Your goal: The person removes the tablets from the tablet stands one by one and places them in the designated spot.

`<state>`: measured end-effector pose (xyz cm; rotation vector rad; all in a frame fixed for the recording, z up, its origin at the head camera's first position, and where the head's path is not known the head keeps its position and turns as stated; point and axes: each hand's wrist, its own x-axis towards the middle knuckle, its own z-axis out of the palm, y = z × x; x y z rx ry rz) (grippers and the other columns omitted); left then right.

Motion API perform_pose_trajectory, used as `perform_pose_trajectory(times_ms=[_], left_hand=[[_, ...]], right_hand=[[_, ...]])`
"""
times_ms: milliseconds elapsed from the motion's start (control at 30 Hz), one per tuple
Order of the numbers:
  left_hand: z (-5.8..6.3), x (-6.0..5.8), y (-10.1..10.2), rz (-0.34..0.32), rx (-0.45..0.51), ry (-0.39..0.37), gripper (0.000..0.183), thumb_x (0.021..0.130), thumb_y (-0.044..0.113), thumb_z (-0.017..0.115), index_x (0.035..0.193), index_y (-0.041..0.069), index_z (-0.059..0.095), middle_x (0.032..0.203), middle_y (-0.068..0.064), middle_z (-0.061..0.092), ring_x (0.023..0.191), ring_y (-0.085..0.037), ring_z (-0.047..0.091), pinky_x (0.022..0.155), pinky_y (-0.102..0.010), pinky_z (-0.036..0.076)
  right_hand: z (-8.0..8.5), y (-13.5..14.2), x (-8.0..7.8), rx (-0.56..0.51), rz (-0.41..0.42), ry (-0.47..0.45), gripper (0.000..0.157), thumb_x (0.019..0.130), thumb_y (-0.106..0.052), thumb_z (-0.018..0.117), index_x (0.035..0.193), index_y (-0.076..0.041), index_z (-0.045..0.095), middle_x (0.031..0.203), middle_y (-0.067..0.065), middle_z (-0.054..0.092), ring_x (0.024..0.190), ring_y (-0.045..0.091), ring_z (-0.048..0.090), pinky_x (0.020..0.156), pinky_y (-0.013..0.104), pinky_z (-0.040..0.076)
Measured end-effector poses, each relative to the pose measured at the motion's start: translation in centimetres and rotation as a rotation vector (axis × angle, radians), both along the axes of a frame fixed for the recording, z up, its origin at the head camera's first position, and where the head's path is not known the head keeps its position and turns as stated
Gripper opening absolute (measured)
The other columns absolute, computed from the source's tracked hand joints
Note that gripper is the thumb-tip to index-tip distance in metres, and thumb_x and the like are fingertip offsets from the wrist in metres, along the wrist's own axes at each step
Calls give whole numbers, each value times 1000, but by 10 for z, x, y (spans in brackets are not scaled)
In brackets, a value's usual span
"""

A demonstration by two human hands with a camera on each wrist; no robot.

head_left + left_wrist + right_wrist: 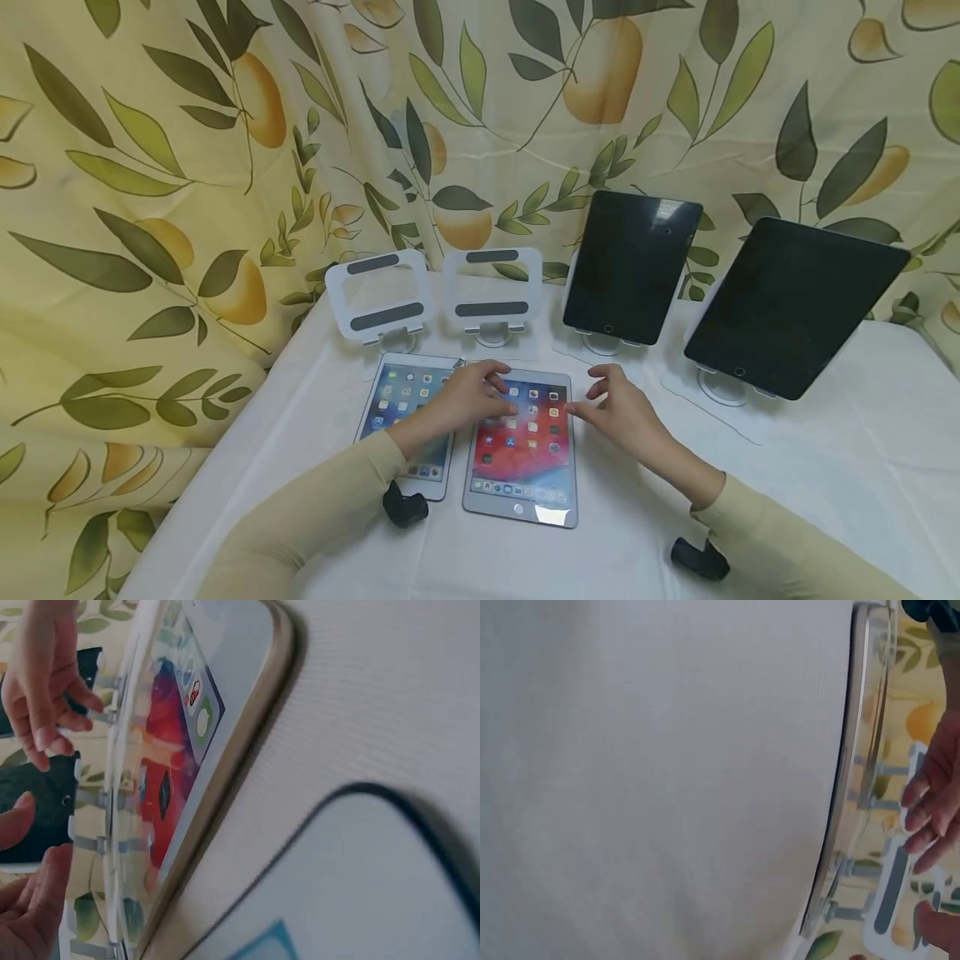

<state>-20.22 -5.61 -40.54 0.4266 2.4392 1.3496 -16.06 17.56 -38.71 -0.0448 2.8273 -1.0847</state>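
Observation:
Two white-framed tablets with lit home screens lie flat on the table, side by side. The left one [393,387] has a blue screen, the right one [517,454] a red and blue screen. My left hand [468,396] hovers over the gap between them, its fingers loosely bent above the right tablet's upper left, holding nothing. My right hand [622,408] is beside that tablet's upper right edge, thumb and fingers apart; whether the thumb touches the edge, I cannot tell. In the left wrist view, the red-screened tablet [255,667] fills the middle, seen from low down.
Two bare white stands, left [386,318] and right [491,309], stand at the back. To their right, stands hold two dark-screened tablets, one upright [633,267] and one larger-looking [795,304]. A patterned curtain [300,50] hangs behind the white-covered table [630,550].

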Motion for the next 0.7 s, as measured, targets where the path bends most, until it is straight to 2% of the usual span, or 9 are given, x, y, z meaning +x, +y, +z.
perform_pose_trajectory(times_ms=[133,267,467,567,700], left_hand=[[6,-3,14,60,66,75,64,77,23,79,133,9,51,111,-8,65,92,-15,65,74,-26,54],[11,-9,28,105,109,142,67,77,26,79,135,12,49,113,-5,63,96,-15,64,76,-24,54],[14,-25,49,132,209,347,70,78,22,78,139,11,44,120,-8,57,105,-16,60,84,-24,53],[16,-33,58,147,215,427,69,78,20,78,138,11,44,121,-8,55,108,-17,57,87,-24,51],[20,-46,72,177,175,481,70,79,21,78,139,10,43,127,-7,52,115,-17,54,90,-20,48]], right_hand=[[2,7,-6,-31,-43,100,69,83,-28,73,131,3,35,113,24,56,91,32,60,69,34,56],[3,13,-10,-57,-97,198,71,83,-29,73,133,4,33,119,25,52,97,36,60,75,41,56],[1,21,-20,-85,-196,346,78,84,-27,73,139,2,26,130,25,42,110,37,50,89,51,49],[2,26,-27,-84,-232,392,80,83,-24,73,141,3,24,132,25,39,112,38,46,91,52,46],[5,33,-37,-27,-281,449,82,82,-22,75,141,3,24,131,26,38,111,38,45,92,51,45]])
